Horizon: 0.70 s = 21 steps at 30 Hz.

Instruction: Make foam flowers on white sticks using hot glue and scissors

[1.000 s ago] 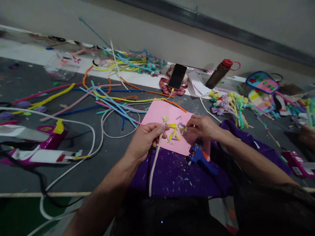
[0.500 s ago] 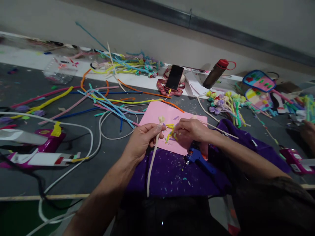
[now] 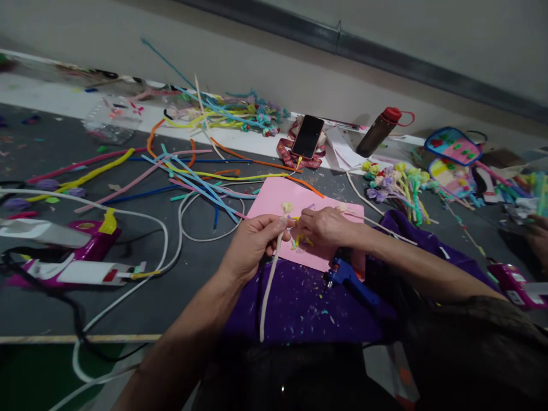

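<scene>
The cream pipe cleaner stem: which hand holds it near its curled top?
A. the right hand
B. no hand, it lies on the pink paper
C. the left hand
C: the left hand pinches the cream stem just below its curled top.

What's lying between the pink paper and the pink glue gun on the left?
In the head view, a loop of white cable lies on bare dark table between the pink paper and the pink glue gun.

Dim indoor light; soft shadows; wide-angle bending at the edges; far right side blurred; near foreground dark.
</scene>
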Motion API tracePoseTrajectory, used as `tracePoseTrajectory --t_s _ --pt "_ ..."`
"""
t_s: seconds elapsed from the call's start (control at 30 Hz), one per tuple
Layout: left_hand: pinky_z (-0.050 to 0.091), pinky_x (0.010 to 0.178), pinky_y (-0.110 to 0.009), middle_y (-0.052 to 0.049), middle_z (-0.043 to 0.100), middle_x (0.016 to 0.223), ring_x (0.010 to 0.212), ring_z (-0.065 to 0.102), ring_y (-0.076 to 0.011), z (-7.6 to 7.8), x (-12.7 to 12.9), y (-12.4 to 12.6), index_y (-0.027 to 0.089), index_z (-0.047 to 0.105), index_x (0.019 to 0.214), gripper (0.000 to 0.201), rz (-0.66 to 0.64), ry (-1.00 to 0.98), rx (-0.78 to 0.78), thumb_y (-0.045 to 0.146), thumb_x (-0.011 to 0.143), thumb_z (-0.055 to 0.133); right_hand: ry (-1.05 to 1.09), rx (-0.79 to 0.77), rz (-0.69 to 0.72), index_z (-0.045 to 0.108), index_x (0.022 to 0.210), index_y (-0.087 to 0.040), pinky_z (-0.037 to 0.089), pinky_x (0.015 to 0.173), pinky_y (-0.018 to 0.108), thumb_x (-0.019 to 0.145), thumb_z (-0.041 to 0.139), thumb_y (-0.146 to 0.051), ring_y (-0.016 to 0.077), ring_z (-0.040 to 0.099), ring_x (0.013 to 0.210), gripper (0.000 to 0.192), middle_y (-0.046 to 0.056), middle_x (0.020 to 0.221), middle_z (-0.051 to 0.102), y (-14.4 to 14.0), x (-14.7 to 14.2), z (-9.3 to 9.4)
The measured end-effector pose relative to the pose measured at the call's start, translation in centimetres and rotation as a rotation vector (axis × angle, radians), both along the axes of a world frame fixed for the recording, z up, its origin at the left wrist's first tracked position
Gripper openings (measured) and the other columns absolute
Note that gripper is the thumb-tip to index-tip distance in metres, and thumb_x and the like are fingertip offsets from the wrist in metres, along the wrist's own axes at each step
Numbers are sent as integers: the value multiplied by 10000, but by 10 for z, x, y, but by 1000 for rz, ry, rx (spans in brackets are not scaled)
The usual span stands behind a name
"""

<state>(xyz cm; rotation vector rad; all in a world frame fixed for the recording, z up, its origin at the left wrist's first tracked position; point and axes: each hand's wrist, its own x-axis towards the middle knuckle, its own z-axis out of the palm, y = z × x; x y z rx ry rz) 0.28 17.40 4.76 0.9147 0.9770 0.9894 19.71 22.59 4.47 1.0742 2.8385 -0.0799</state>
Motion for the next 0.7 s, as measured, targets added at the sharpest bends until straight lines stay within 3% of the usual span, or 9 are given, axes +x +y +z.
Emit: tracePoseTrajectory --t_s 0.13,0.23,0.37,0.47,0.7 --pt "278 362 -136 5 583 625 434 415 -21 -1 0 0 144 679 846 248 3 1 4 357 732 622 241 -94 -150 573 890 -164 278 527 218 822 488 -272 111 506 622 153 33 800 610 2 13 2" --pt "273 358 -137 3 583 624 436 415 -23 -1 0 0 142 678 842 246 1 3 5 356 731 624 317 -165 -159 598 864 -169 303 543 214 804 530 -259 107 505 613 127 22 764 601 4 25 4" --pt "273 360 -138 2 587 623 438 421 -23 -1 1 0 143 676 817 231 1 14 8 352 731 625 239 -244 -91 660 863 -214 325 584 233 789 557 -258 137 549 715 134 39 855 617 4 38 9" --pt "272 362 -139 5 589 621 441 427 -23 -1 1 0 146 677 818 228 1 21 7 350 733 623 212 -282 -110 660 916 -213 322 580 240 826 516 -291 141 561 705 187 39 808 642 3 40 10" --pt "269 364 -142 13 589 613 429 416 -21 -1 1 1 148 676 819 227 -1 26 -4 350 729 625 148 -156 8 629 969 -221 259 523 223 815 494 -208 118 514 686 205 30 860 601 -2 23 4"
